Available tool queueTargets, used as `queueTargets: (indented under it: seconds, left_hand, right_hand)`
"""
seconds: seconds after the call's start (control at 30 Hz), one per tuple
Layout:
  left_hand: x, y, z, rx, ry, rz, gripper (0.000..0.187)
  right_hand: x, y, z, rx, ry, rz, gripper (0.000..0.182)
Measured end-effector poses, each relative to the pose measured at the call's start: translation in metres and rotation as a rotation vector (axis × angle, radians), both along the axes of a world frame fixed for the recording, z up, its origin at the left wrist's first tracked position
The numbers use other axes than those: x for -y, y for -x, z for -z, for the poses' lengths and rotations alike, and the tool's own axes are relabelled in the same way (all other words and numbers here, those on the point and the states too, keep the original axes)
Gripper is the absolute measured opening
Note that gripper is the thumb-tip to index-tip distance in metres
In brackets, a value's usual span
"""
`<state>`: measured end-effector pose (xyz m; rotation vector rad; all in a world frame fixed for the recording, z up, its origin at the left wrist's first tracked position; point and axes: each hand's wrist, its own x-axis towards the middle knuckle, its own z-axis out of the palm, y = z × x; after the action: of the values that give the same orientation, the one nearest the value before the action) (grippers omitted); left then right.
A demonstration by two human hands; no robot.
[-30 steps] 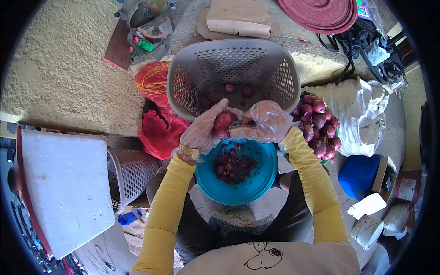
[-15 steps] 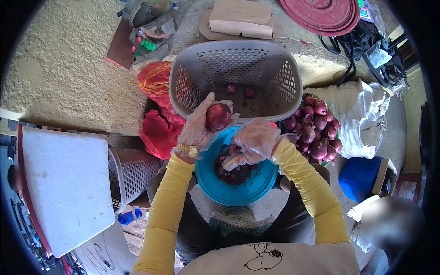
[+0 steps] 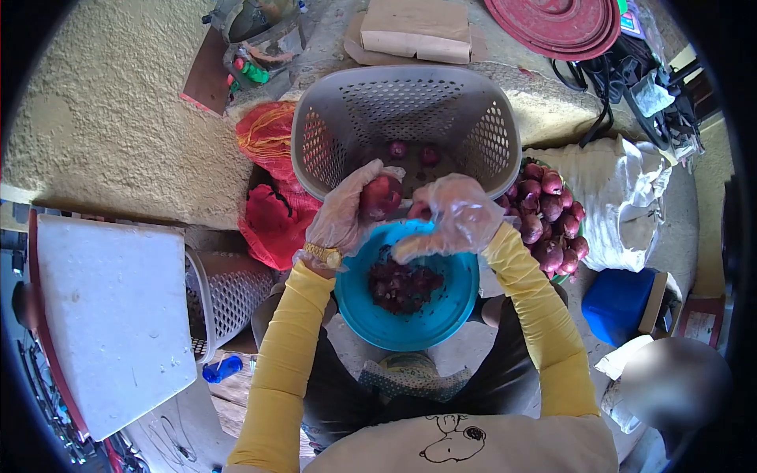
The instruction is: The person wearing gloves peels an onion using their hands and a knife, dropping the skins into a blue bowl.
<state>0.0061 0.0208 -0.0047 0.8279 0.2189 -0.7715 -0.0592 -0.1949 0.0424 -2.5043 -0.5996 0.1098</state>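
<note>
My left hand (image 3: 344, 209), in a clear plastic glove, holds a red onion (image 3: 381, 197) above the near left rim of the grey basket (image 3: 315, 188). My right hand (image 3: 451, 217), also gloved, is just right of the onion with its fingers curled; what they hold, if anything, is hidden. Below both hands is a blue basin (image 3: 407, 335) with dark red onion skins (image 3: 404, 285) in it. Two red onions lie on the basket's floor, one of them at its middle (image 3: 430, 155). Many more red onions (image 3: 550, 255) are heaped right of the basket.
A red net bag (image 3: 272, 225) lies left of the basket. A white box lid (image 3: 114, 315) and another basket (image 3: 236, 303) stand at the left. At the right are a white sack (image 3: 611, 205) and a blue container (image 3: 619, 306). Cardboard (image 3: 415, 30) lies beyond the basket.
My right hand has moved up and away from the basin, toward the basket's rim. My left hand has turned slightly with the onion still in it. More of the skins in the basin shows.
</note>
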Motion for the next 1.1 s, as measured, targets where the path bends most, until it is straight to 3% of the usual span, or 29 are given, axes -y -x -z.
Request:
queueTargets:
  seconds: [0.1, 0.23, 0.3, 0.33, 0.4, 0.43, 0.63, 0.7, 0.73, 0.8, 0.83, 0.9, 1.03, 1.1]
  left_hand:
    - [0.001, 0.004, -0.017, 0.0, -0.05, 0.046, 0.038]
    - [-0.001, 0.01, 0.005, 0.141, -0.021, 0.063, 0.039]
    - [-0.001, 0.023, 0.006, 0.819, -0.199, 0.072, 0.037]
    - [0.0, 0.018, 0.004, 0.819, -0.199, 0.073, 0.037]
    - [0.002, 0.003, -0.002, -0.021, 0.13, 0.203, 0.033]
    - [0.001, 0.004, 0.0, -0.022, 0.13, 0.204, 0.033]
    - [0.002, 0.008, 0.025, 0.395, -0.137, 0.104, 0.032]
    - [-0.009, 0.011, 0.012, 1.49, -0.582, 0.151, 0.032]
    - [-0.006, 0.012, 0.003, 1.491, -0.582, 0.149, 0.032]
    - [0.002, 0.016, -0.01, 0.367, -0.168, 0.145, 0.038]
    - [0.001, 0.013, -0.008, 0.367, -0.169, 0.143, 0.038]
    - [0.002, 0.005, 0.002, -0.01, 0.105, 0.165, 0.043]
    - [0.006, 0.005, 0.003, 0.014, 0.102, 0.152, 0.043]
    - [0.007, 0.008, -0.012, -0.111, 0.142, 0.181, 0.04]
  right_hand:
    - [0.008, -0.003, 0.015, 0.087, -0.037, 0.13, 0.078]
    - [0.013, -0.002, 0.022, 0.107, -0.14, 0.209, 0.077]
    - [0.014, -0.002, 0.027, 0.139, -0.122, 0.195, 0.076]
    - [0.015, -0.002, 0.029, 0.172, -0.103, 0.181, 0.074]
    - [0.013, -0.003, 0.028, 0.157, -0.088, 0.17, 0.074]
    - [0.013, -0.003, 0.028, 0.142, -0.073, 0.158, 0.073]
    - [0.016, -0.004, 0.033, 0.162, -0.089, 0.087, 0.071]
    - [0.013, -0.002, 0.034, 0.207, -0.089, 0.104, 0.071]
    - [0.012, -0.001, 0.034, 0.252, -0.087, 0.121, 0.07]
    - [0.01, -0.001, 0.03, 0.216, -0.061, 0.124, 0.07]
    - [0.01, -0.001, 0.028, 0.18, -0.036, 0.125, 0.069]
    - [0.01, -0.001, 0.026, 0.131, 0.007, 0.119, 0.062]
    - [0.009, -0.001, 0.03, 0.121, 0.081, 0.103, 0.055]
    - [0.008, -0.004, 0.029, 0.147, 0.058, 0.099, 0.055]
